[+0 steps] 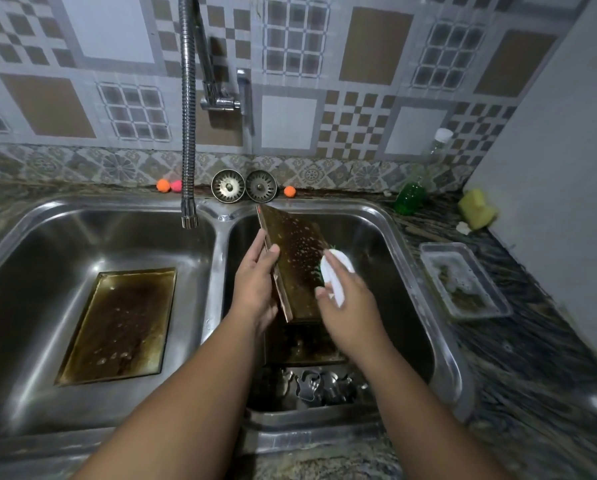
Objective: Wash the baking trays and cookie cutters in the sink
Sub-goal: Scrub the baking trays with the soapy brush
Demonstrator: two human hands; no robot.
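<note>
Gripping the tilted baking tray [300, 258] with left hand [255, 289], right hand [349, 306] clutching scrubber [338, 268], cookie cutters [311, 386] beneath

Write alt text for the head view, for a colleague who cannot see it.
Over the right basin, the left hand holds a baking tray up on edge while the right hand presses a white scrubber against its face. A second tray lies flat in the left basin, and cookie cutters sit at the right basin's near end.

We read no text, label, brand or number anywhere. Bottle of green liquid [410, 199], beyond right hand [347, 306]: any label too blurred.
</note>
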